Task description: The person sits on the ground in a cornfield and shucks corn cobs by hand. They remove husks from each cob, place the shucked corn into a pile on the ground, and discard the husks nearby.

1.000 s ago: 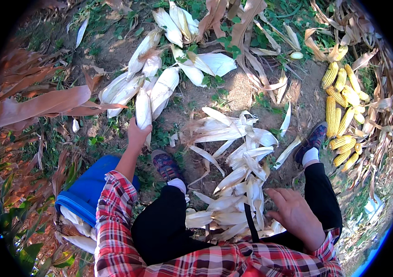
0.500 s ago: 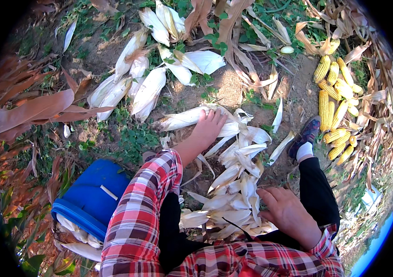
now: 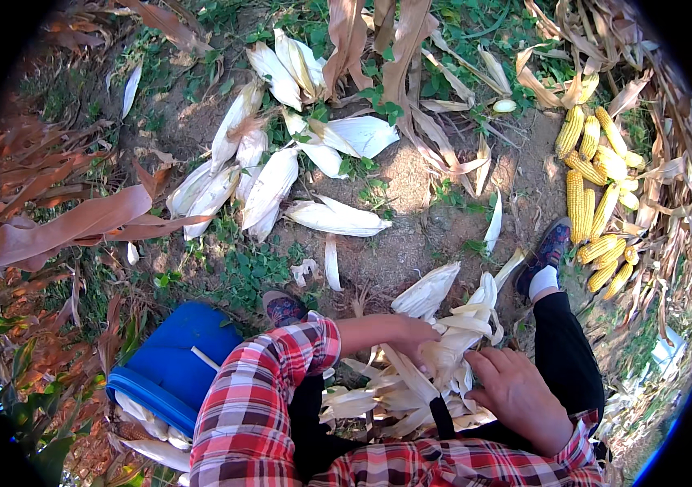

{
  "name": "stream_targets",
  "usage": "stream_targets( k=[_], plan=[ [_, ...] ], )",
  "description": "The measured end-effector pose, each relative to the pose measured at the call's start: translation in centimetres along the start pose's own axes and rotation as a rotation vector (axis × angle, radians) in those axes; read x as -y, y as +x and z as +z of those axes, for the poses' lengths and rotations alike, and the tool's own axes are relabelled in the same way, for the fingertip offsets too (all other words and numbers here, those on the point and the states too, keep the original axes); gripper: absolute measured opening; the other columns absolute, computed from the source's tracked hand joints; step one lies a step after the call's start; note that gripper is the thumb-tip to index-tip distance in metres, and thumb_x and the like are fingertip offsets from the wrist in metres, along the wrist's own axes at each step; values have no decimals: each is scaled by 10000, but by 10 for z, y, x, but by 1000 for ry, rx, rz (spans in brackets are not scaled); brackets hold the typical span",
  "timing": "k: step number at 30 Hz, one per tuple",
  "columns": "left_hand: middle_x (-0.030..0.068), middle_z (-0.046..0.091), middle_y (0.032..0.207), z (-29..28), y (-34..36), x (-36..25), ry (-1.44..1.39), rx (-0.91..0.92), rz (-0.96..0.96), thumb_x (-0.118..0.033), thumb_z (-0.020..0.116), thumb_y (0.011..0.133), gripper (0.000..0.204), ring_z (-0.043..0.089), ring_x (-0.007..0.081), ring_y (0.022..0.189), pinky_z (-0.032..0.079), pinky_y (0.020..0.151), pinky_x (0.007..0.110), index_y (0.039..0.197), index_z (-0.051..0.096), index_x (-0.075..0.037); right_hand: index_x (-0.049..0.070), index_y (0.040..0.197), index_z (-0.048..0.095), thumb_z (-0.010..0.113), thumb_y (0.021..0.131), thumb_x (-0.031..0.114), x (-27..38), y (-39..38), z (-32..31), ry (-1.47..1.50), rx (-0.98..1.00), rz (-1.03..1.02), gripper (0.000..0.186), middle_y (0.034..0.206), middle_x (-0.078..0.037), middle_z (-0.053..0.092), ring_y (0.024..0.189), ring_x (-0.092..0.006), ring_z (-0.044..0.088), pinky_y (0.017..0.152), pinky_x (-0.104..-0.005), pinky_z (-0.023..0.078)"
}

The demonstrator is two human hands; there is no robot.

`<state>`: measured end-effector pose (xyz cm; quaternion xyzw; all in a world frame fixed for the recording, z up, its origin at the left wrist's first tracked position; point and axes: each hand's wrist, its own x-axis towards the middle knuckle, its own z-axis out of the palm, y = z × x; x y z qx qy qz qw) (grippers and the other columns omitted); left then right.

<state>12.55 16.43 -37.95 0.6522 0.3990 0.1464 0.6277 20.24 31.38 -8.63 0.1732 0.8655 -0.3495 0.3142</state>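
Note:
My left hand (image 3: 411, 337) is closed around a corn ear in its pale dry husk (image 3: 447, 345), held low between my legs. Close to its right, my right hand (image 3: 518, 394) has its fingers bent and its thumb apart, at the edge of the husk. No object shows in that right hand, though its palm is hidden. Below the held ear lies a heap of loose husks (image 3: 350, 403). A short black strap (image 3: 442, 416) shows among them. Further ahead, a single unhusked ear (image 3: 338, 217) rests on the soil.
Several unhusked ears (image 3: 271, 183) lie at the far left. Bare yellow cobs (image 3: 577, 207) are piled at the right beyond my shoe (image 3: 545, 252). A blue bucket (image 3: 179, 345) lies tipped at the left with husks at its mouth. Dry stalks (image 3: 399, 57) stand ahead.
My left hand has drawn back from the ears ahead to between my legs, bringing a husked ear close to my right hand. The right hand has shifted slightly down.

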Motion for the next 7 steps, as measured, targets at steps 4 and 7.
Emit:
stream_targets(
  k=[4, 7],
  plan=[
    [87, 597, 716, -200, -45, 38, -74, -1126, -363, -187, 675, 802, 254, 588, 213, 641, 483, 630, 344, 950, 578, -5, 8, 1187, 493, 719, 715, 205, -8, 2, -7, 42, -27, 30, 559, 1048, -149, 561, 948, -304, 552, 847, -384, 435],
    [167, 546, 1086, -308, -99, 83, 333, -1549, -546, -193, 681, 786, 374, 547, 357, 961, 440, 854, 386, 1101, 557, -33, 14, 1210, 481, 720, 721, 212, -16, 4, -5, 41, 32, 55, 579, 1059, -135, 566, 961, -305, 555, 850, -383, 438]
  ],
)
